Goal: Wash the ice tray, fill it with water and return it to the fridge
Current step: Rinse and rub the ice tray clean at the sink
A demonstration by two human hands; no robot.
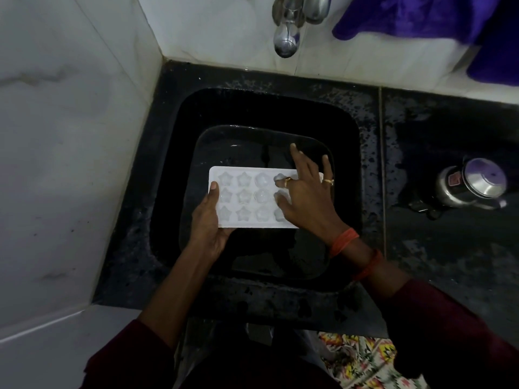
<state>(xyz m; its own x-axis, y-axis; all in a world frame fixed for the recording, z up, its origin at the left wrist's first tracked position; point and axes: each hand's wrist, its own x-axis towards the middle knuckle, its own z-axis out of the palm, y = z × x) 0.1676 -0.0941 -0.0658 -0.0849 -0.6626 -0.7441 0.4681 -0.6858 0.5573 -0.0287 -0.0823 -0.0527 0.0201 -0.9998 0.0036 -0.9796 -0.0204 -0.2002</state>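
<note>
Nearest, a patterned fabric (362,360) is seen below the front edge of the bench (435,248), between two dark red sleeves. Just beyond it, the white ice tray (247,197) is held level, cavities upward, above the black sink (174,164), presumably so that anything spilled falls into the basin. The tray's left short end is clamped by the grip of the left hand (207,220), thumb on the top face and fingers underneath, so the tray is steadied for the other hand. The right hand (304,197) is laid over the right-hand cavities with its fingers spread and nothing enclosed; the cavities there appear to be rubbed clean, so the washing step is judged to be in hand. Whether water lies in the star and round cavities cannot be told.

Farther right, a lidded steel container (471,183) stands on the wet bench, well apart from the sink. At the back wall the chrome tap (286,29) hangs over the basin; no stream is visible. A purple cloth (421,18) is draped beside it.
</note>
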